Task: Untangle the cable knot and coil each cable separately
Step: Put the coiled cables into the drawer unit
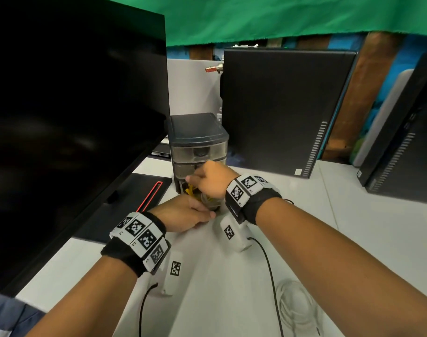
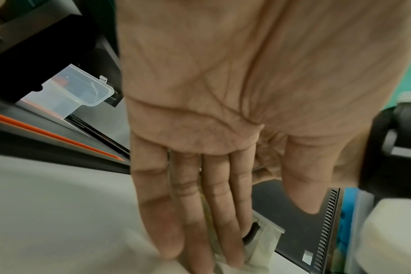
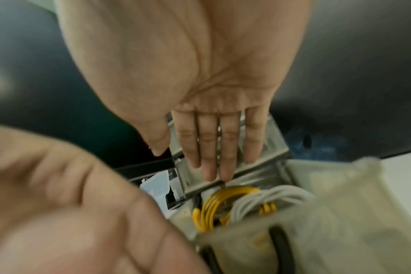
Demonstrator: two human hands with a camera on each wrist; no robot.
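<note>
Two hands at drawer unit (image 1: 197,142), desk's far edge | yellow cable (image 3: 214,204) and grey cable (image 3: 270,196) coiled in open bottom drawer (image 3: 329,213) | right hand (image 1: 211,180) flat-fingered just above, nearer | left hand (image 1: 183,215) fingers straight on drawer front

A small drawer unit (image 1: 199,142) stands just beyond both hands. Its bottom drawer (image 3: 317,213) is pulled out under the right hand (image 1: 211,178), with coiled cables (image 3: 244,202) inside. The left hand (image 1: 183,215) rests at the drawer's front. A monitor (image 1: 73,117) stands left of the left hand, a computer tower (image 1: 280,113) behind and right of the right hand.
</note>
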